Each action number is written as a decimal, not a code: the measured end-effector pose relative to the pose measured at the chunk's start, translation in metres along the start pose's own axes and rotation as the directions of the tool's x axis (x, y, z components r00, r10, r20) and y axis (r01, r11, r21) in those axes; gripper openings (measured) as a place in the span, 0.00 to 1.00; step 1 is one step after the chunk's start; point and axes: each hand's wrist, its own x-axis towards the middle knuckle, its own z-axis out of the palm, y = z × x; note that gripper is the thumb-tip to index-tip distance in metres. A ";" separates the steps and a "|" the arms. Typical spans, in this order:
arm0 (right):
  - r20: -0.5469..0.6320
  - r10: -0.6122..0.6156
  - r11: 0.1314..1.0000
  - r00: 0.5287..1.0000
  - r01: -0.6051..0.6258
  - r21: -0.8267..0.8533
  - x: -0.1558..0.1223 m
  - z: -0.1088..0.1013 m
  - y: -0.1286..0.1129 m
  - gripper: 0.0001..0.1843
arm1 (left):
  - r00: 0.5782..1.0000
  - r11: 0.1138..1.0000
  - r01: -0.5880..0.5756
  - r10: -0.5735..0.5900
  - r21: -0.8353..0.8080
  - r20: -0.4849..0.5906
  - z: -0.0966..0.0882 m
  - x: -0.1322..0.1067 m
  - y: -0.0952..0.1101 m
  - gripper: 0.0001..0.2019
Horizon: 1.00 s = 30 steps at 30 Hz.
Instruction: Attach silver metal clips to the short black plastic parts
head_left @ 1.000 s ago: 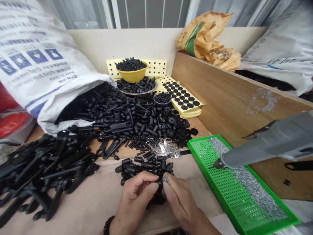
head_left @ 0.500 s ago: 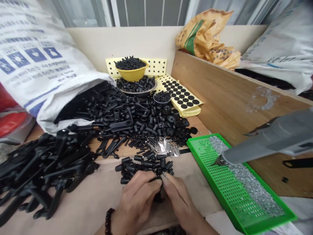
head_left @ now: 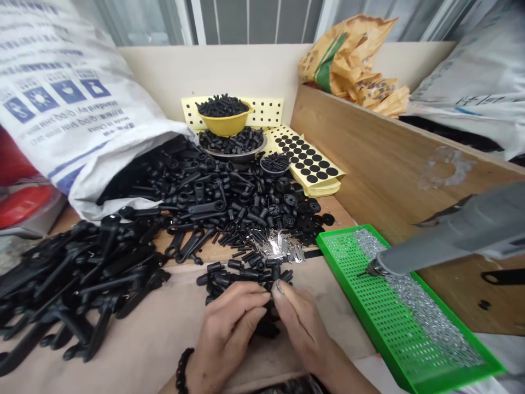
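Note:
My left hand (head_left: 232, 328), with a dark bead bracelet (head_left: 182, 368) at its wrist, is closed with bent fingers at the front of the table. Close beside it, my right hand (head_left: 301, 323) is closed too, its thumb near the left fingertips. A small black plastic part (head_left: 266, 327) shows between and below the hands; the fingers cover most of it, so its shape is unclear. Just beyond the fingertips lies a small heap of short black plastic cylinders (head_left: 235, 272). Behind that heap are thin silvery metal clips (head_left: 280, 244) and small black rods (head_left: 223, 236).
Black crank-like handles (head_left: 88, 273) are piled at left, near a white sack (head_left: 118, 120) spilling more. A green basket (head_left: 348, 306) of small metal pieces stands right, under a grey power screwdriver (head_left: 443, 235). A yellow bowl (head_left: 225, 125) and sheets of black round stickers (head_left: 309, 158) sit behind.
My right thumb has straightened and risen slightly, and the left fingers have shifted a little. The view has moved slightly, so the surroundings sit further right.

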 end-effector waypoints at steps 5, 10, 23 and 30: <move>0.024 -0.219 0.960 0.975 0.220 -0.172 0.000 0.000 0.005 0.13 | 0.976 0.974 0.219 -0.218 -0.053 0.016 0.001 -0.006 -0.001 0.08; 0.064 -0.171 0.971 0.983 0.180 -0.161 -0.009 0.008 0.002 0.14 | 0.999 0.998 0.042 -0.041 0.050 -0.023 0.001 -0.017 -0.001 0.09; 0.048 0.057 0.980 0.997 -0.047 -0.192 0.013 0.005 0.000 0.16 | 0.934 0.910 0.343 -0.304 0.235 -0.188 -0.059 -0.043 -0.041 0.06; 0.111 0.039 0.972 0.993 -0.012 -0.233 0.016 0.004 0.007 0.15 | 0.934 0.881 0.358 -0.342 0.309 -0.107 -0.063 -0.050 -0.057 0.06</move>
